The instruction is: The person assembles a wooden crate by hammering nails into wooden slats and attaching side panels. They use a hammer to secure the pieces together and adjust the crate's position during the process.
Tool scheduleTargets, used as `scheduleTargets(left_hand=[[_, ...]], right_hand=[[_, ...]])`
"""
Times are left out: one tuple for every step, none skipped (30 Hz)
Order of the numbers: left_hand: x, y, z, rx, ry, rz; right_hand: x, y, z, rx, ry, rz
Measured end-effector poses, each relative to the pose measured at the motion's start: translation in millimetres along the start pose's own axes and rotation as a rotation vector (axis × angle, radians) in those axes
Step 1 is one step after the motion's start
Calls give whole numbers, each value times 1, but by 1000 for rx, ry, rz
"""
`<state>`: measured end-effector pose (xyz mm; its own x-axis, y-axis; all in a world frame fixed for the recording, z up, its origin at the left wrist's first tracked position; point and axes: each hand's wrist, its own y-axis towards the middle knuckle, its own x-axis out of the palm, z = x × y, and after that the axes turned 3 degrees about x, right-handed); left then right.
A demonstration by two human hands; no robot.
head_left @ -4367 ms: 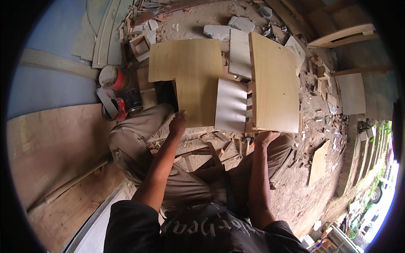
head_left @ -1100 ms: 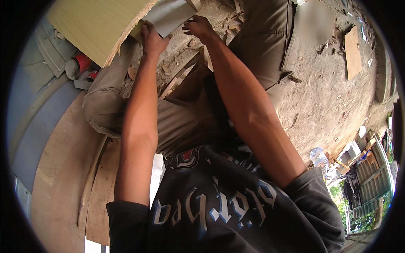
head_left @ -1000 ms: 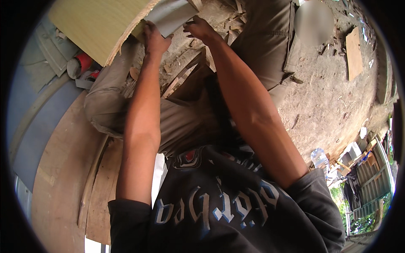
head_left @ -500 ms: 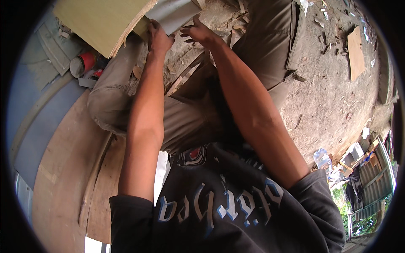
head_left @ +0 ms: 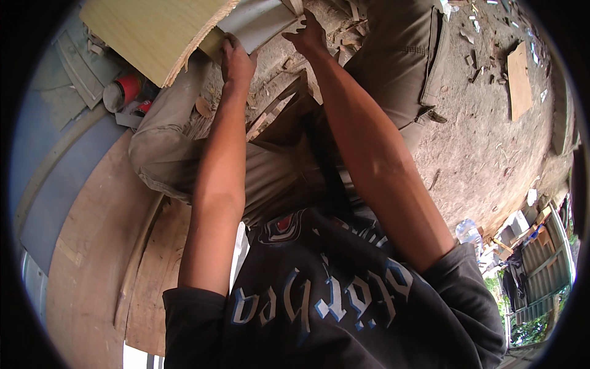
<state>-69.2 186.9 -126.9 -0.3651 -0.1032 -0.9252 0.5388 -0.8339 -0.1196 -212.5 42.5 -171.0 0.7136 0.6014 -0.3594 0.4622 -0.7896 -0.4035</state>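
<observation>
A flat grey-white panel [head_left: 261,24] lies at the top middle, beside a larger yellowish plywood sheet [head_left: 144,34] with a rough, splintered edge. My left hand [head_left: 238,61] is closed at the panel's near corner, its thumb below the edge and its fingers against the board. Right of the panel, my right hand [head_left: 310,40] has its fingers spread and holds nothing. Its fingertips are close to the panel's right edge, by a short wooden strip [head_left: 294,6]. The panel's far end runs out of view.
Wood scraps [head_left: 276,107] lie on the dirt floor between my legs. At left are a red can [head_left: 128,89] and a curved wooden board [head_left: 92,234]. A thin wood piece [head_left: 519,83] lies at far right, and a clear plastic bottle [head_left: 468,232] stands lower right.
My right hand has moved right and upward, away from the panel's near edge. My left hand stays at the panel's corner, shifted slightly right and down.
</observation>
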Motion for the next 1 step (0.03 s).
scheduleTargets(left_hand=[[1,0,-2,-21,-9,-9]], right_hand=[[0,-1,-1,-21,-29,-14]])
